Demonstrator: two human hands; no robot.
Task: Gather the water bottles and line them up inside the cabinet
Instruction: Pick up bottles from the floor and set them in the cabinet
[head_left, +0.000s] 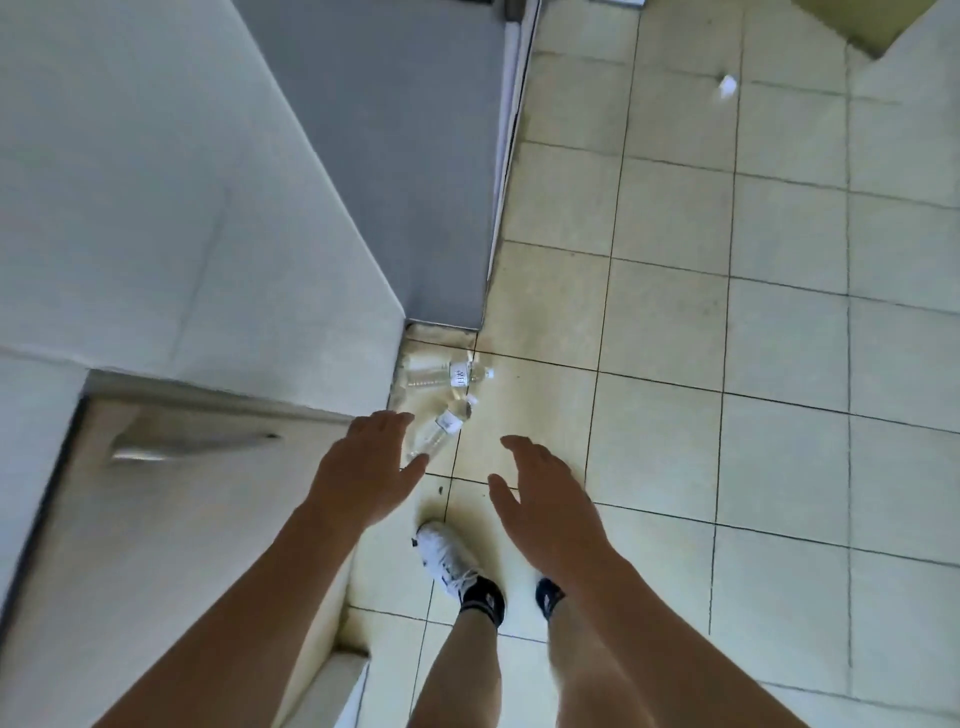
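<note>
Two water bottles lie on their sides on the tiled floor (675, 322), in the corner where the white cabinet front (171, 519) meets the grey panel (395, 156). The farther bottle (447, 374) lies crosswise with its cap pointing right; the nearer bottle (439, 431) lies at a slant, its base end just beside your left hand (363, 467), partly hidden behind it. The two bottles are close together, though you cannot tell whether they touch.

Both your hands are empty. Your left hand reaches down toward the nearer bottle with its fingers straight and relaxed, gripping nothing. Your right hand (545, 499) hangs over the floor to the right of the bottles, fingers likewise spread and loose, apart from either bottle.

As far as this view shows, the task looks to be at its start: neither bottle is picked up, and none is seen inside a cabinet. The cabinet door with the metal handle (192, 441) at your left appears shut, so its inside is hidden. What is left, by this reckoning, is to grasp each bottle, open the cabinet and stand them in a row. A small white scrap (727, 85) lies far off on the tiles.
</note>
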